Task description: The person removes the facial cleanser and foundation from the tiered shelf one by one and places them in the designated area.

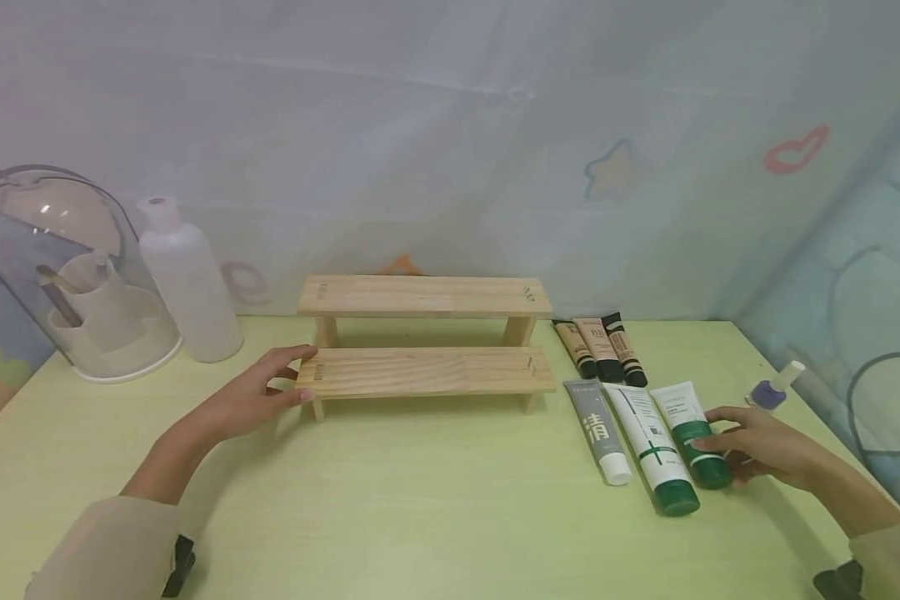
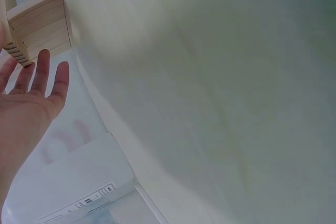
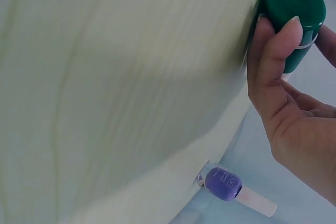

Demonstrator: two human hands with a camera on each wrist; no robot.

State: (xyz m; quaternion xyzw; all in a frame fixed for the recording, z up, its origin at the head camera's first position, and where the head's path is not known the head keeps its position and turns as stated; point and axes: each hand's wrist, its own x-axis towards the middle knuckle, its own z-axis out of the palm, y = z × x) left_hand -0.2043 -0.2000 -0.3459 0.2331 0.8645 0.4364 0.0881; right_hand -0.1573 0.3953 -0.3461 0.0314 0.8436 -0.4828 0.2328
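A two-tier wooden display stand (image 1: 427, 372) stands near the back of the table. My left hand (image 1: 251, 396) holds the left end of its lower board, thumb at the front edge and fingers behind. In the left wrist view the left hand (image 2: 26, 103) has its fingertips against the board end (image 2: 39, 22). On the right, my right hand (image 1: 772, 446) grips a white tube with a green lower half (image 1: 693, 437), which lies on the table. The right wrist view shows the right hand's (image 3: 289, 93) fingers and thumb around its green cap (image 3: 294, 3).
Left of the held tube lie a longer white-and-green tube (image 1: 648, 442) and a grey tube (image 1: 596, 429). Three small beige-and-black tubes (image 1: 598, 350) lie behind. A purple nail polish bottle (image 1: 768, 393) stands far right. A white bottle (image 1: 191, 283) and a domed organizer (image 1: 105, 325) stand back left.
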